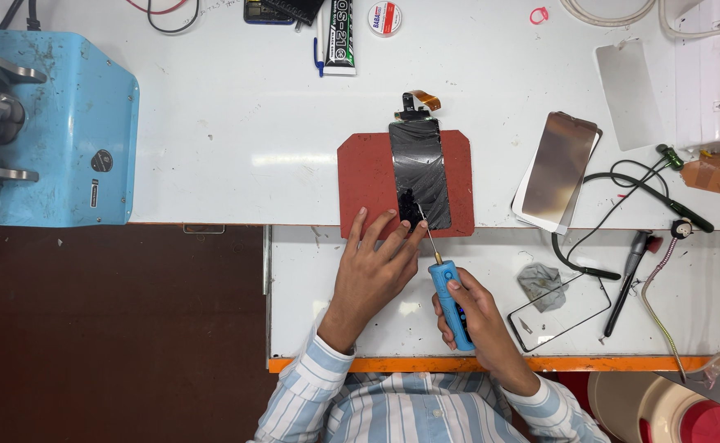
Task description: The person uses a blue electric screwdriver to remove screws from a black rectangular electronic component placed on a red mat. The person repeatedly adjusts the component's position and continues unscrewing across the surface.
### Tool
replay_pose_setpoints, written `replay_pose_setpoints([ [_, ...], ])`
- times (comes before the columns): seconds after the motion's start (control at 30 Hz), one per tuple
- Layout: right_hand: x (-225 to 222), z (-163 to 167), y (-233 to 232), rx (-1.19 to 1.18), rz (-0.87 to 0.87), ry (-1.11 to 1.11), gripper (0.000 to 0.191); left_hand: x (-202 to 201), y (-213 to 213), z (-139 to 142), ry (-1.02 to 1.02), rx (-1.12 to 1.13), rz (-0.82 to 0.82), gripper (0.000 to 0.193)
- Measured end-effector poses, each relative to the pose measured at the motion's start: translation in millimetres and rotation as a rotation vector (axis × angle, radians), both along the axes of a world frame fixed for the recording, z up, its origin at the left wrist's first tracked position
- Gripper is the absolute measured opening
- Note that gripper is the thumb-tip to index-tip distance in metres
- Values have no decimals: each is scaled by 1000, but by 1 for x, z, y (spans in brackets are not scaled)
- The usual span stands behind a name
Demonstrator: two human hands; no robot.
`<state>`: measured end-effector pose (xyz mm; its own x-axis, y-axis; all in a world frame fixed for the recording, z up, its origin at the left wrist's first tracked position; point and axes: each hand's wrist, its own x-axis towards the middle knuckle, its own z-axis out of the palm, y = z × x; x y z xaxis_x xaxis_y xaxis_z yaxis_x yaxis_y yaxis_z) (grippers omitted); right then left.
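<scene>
Right hand (476,316) wrapped around a blue-handled tool (450,302), thin metal tip aimed up and slightly left onto the near end of a dark phone screen (419,174). Left hand (374,262) spread flat, fingertips pressing the near edge of the red mat (364,176) and touching the screen. Screen lying lengthwise away from the body on the mat, ribbon cable (424,99) at the far end, on the white bench (237,123).
</scene>
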<state>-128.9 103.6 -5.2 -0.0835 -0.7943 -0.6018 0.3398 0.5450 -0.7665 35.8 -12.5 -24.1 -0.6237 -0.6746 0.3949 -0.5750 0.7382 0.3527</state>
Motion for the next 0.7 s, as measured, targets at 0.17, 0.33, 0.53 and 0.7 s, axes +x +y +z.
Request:
replay_pose_setpoints([
  [0.17,5,-2,-1,-11,-29,-27,39,-2,0,-2,2,4,0,45],
  [0.33,10,-1,-1,-34,-49,-56,41,-1,0,-2,5,15,0,46],
  [0.53,10,0,-3,-31,-60,-76,39,-1,-1,1,28,28,-2,44],
  [0.7,9,2,-5,-46,-50,-33,39,-1,0,2,29,33,-2,44],
])
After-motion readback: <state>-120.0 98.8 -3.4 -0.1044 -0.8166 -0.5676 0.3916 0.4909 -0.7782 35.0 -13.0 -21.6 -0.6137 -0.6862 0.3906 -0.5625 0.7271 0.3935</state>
